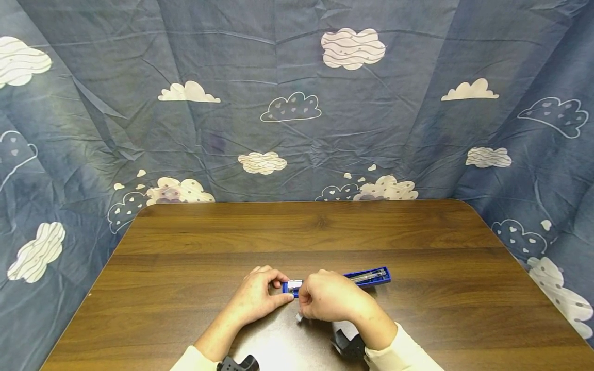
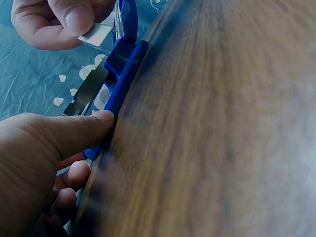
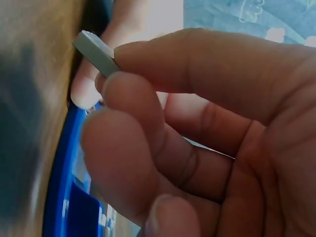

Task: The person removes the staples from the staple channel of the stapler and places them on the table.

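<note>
A blue stapler (image 1: 373, 277) lies folded open on the table, its metal channel showing at the right end. My left hand (image 1: 252, 296) grips its left end, thumb on the near side and fingers on the far side. In the left wrist view, that thumb lies against the blue stapler body (image 2: 126, 79), below a raised metal piece (image 2: 89, 89). My right hand (image 1: 331, 296) covers the stapler's middle in the head view. Between its thumb and fingertips it pinches a short grey strip of staples (image 3: 96, 52), held just in front of the stapler.
The brown wooden table (image 1: 185, 247) spreads around the hands. Behind it hangs a blue curtain (image 1: 297, 139) with white cloud prints. Black wrist mounts (image 1: 348, 344) sit on both wrists near the front.
</note>
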`<state>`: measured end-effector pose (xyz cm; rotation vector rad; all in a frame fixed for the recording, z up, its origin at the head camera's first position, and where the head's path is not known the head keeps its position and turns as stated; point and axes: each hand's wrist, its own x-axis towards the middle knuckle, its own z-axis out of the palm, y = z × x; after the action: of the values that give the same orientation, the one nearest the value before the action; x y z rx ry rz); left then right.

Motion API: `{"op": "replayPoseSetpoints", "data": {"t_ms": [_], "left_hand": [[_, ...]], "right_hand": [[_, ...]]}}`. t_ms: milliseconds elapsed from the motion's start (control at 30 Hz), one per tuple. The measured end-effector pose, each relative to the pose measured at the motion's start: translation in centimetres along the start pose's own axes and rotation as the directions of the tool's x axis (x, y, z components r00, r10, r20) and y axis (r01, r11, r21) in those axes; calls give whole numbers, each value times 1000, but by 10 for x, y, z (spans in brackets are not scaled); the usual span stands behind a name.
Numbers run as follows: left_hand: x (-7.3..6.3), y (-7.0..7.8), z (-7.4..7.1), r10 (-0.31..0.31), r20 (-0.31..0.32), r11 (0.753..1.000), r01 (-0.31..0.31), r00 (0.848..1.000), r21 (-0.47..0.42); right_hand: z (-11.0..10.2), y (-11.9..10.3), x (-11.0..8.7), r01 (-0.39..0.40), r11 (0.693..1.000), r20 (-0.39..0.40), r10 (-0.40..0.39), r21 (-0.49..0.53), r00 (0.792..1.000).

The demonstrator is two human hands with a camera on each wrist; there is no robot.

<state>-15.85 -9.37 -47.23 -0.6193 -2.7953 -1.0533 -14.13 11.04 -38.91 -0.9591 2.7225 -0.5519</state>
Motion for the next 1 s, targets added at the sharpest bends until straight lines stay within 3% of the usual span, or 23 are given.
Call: {"op": "replayPoseSetpoints", "data": {"t_ms": [600, 1000], "left_hand": [[1, -2, 1, 0, 2, 1000, 0, 1000, 2], [1, -1, -1, -5, 2, 1000, 5, 1000, -6]], "right_hand": [[12, 0, 0, -57, 992, 37, 61, -115, 997], [8, 0, 0, -125, 986, 46, 130, -110, 990]]}}
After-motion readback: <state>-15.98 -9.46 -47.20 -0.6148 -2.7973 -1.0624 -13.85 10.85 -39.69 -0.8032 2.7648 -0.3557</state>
